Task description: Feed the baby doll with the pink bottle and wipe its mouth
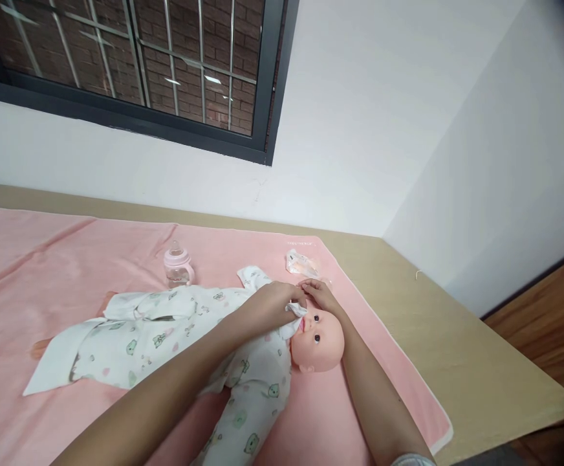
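Note:
A bald baby doll lies on its back in a white printed sleepsuit, its head to the right. My left hand is closed on a white cloth held against the doll's mouth and chin; whether the cloth is separate or part of the clothing is unclear. On the far side of the doll's head, my right hand lies with its fingers stretched towards my left hand. The doll's far cheek is partly hidden by my hands.
Beyond the doll's legs a pink-topped baby bottle stands upright. A crumpled clear packet lies past my hands. Beneath everything is a pink blanket on a wooden surface, against a white wall with a barred window.

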`<control>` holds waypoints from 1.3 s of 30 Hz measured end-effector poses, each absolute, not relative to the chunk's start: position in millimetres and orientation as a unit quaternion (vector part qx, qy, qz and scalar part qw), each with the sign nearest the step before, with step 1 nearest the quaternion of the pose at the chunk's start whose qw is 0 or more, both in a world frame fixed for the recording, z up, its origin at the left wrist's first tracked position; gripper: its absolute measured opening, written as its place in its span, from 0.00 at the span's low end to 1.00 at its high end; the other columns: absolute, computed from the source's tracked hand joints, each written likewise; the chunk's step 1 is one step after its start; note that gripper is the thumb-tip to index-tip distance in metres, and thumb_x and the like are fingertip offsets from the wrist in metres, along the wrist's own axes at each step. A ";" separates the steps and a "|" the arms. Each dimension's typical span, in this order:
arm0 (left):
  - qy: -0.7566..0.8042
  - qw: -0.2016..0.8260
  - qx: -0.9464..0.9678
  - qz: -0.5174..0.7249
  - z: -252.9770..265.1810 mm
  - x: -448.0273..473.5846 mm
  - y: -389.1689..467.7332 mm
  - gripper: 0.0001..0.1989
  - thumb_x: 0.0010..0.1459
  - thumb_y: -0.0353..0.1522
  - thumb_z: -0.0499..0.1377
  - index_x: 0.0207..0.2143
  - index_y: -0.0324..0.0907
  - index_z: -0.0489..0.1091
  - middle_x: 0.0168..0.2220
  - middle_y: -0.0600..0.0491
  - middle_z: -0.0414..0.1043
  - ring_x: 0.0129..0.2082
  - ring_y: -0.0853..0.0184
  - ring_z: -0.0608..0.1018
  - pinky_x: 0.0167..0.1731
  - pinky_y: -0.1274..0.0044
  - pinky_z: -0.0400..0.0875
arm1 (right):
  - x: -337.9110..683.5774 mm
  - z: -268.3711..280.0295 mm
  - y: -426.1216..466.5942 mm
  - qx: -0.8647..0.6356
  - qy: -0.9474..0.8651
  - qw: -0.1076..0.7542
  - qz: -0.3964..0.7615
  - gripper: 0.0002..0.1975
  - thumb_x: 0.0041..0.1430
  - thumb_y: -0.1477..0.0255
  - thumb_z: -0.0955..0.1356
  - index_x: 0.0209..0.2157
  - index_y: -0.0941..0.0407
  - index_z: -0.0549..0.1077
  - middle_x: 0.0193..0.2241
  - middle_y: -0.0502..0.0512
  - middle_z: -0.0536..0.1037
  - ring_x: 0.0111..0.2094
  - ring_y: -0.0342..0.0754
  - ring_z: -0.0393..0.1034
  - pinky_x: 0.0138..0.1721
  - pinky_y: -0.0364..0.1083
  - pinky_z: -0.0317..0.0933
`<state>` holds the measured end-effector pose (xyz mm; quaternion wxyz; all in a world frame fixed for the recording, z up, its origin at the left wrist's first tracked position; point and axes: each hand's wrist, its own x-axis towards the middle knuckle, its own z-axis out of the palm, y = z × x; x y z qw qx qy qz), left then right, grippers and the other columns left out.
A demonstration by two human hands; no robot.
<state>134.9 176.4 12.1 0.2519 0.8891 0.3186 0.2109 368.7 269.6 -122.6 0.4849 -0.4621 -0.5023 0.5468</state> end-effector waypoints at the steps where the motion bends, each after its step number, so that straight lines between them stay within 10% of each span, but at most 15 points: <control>1: 0.318 0.257 0.886 0.217 11.9 135.1 176.8 0.16 0.48 0.24 0.53 0.35 0.45 0.76 0.37 0.55 0.78 0.37 0.63 0.76 0.34 0.77 0.64 | 368.7 -122.4 269.5 -0.461 -0.502 0.486 0.547 0.20 0.38 0.59 0.77 0.31 0.56 0.77 0.30 0.53 0.80 0.35 0.47 0.74 0.45 0.49 0.67; 39: 0.292 0.283 0.881 0.242 13.1 138.8 172.6 0.07 0.52 0.29 0.59 0.34 0.44 0.75 0.35 0.57 0.79 0.33 0.65 0.78 0.30 0.77 0.62 | 358.3 -98.1 247.0 -0.502 -0.542 0.455 0.498 0.08 0.45 0.71 0.72 0.30 0.55 0.74 0.28 0.51 0.78 0.34 0.47 0.72 0.39 0.47 0.66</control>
